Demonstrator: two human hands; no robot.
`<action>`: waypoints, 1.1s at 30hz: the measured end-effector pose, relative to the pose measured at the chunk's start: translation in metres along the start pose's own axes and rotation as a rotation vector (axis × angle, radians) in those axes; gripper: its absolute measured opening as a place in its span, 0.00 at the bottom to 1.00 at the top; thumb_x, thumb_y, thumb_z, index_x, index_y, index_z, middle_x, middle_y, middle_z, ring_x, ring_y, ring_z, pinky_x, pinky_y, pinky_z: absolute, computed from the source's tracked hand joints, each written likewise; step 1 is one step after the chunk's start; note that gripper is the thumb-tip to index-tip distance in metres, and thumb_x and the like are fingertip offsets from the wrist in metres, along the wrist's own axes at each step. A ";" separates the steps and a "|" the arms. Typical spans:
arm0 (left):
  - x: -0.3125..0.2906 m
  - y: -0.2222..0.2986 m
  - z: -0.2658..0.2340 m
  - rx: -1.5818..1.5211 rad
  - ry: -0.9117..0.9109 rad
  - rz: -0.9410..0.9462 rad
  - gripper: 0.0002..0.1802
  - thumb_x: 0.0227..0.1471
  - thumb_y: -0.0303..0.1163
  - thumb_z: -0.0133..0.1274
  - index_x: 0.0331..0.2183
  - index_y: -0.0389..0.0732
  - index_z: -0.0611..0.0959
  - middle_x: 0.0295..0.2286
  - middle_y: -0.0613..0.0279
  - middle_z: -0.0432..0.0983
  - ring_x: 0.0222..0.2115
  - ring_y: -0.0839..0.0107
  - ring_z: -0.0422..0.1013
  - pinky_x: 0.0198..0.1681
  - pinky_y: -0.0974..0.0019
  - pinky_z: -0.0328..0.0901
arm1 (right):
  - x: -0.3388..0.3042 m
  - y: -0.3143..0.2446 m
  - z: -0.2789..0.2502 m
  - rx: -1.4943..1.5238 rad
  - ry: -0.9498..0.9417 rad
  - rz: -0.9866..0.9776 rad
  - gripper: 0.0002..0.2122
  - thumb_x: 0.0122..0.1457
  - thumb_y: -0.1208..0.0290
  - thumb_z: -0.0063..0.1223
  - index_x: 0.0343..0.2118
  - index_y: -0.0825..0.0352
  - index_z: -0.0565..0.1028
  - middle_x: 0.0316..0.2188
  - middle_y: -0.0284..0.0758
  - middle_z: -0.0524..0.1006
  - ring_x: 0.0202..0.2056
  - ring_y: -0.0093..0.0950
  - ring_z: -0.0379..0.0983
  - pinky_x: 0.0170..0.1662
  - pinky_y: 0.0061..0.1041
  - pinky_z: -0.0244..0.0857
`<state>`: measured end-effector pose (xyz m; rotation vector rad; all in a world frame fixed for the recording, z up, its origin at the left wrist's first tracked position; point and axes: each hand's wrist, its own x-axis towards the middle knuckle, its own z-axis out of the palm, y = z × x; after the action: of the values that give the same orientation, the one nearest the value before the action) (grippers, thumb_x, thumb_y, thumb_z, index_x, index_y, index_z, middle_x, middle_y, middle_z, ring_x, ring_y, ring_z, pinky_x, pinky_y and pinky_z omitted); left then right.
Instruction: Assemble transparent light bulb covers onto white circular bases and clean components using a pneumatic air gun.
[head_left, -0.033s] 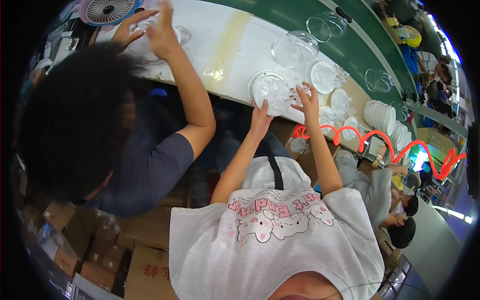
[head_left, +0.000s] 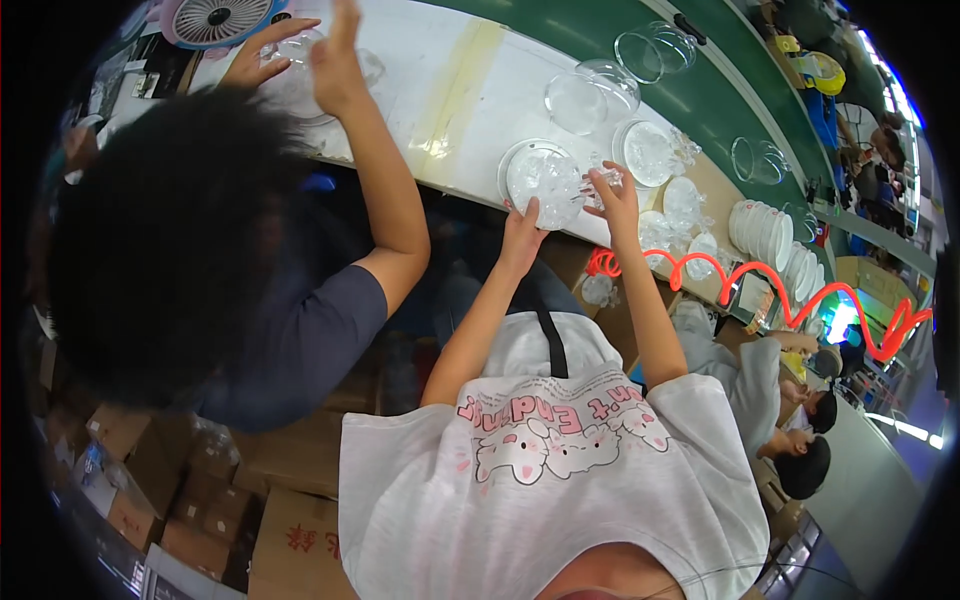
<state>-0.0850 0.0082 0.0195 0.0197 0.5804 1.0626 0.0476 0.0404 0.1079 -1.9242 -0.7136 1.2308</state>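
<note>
Pinching a round white film-wrapped disc by its near rim in the left hand, at the front edge of the white tabletop, probably to steady it. Curling half-open right hand around crinkled clear plastic film at its side; can't tell if actually gripped, tbh.
</note>
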 end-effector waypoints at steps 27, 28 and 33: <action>0.024 0.030 -0.052 1.918 0.028 0.555 0.60 0.24 0.46 0.67 0.57 0.40 0.53 0.56 0.59 0.52 0.60 0.58 0.40 0.57 0.49 0.40 | 0.034 0.014 0.005 -0.675 -0.006 -0.601 0.12 0.50 0.68 0.55 0.38 0.66 0.75 0.23 0.46 0.75 0.22 0.36 0.72 0.27 0.27 0.64; 0.023 0.030 -0.052 1.924 0.037 0.558 0.60 0.24 0.46 0.67 0.57 0.40 0.53 0.56 0.60 0.53 0.60 0.58 0.40 0.57 0.49 0.39 | 0.035 0.014 0.006 -0.669 -0.008 -0.591 0.12 0.50 0.68 0.55 0.37 0.66 0.75 0.23 0.46 0.75 0.22 0.37 0.72 0.27 0.27 0.64; 0.023 0.029 -0.051 1.916 0.036 0.559 0.59 0.24 0.47 0.66 0.57 0.43 0.54 0.56 0.60 0.53 0.60 0.58 0.40 0.57 0.48 0.39 | 0.038 0.020 0.006 -0.642 0.015 -0.567 0.11 0.50 0.68 0.55 0.37 0.65 0.75 0.22 0.45 0.75 0.23 0.38 0.72 0.27 0.27 0.64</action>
<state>-0.1236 0.0290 -0.0258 1.9083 1.4768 0.6434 0.0577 0.0594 0.0705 -1.9826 -1.6600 0.6675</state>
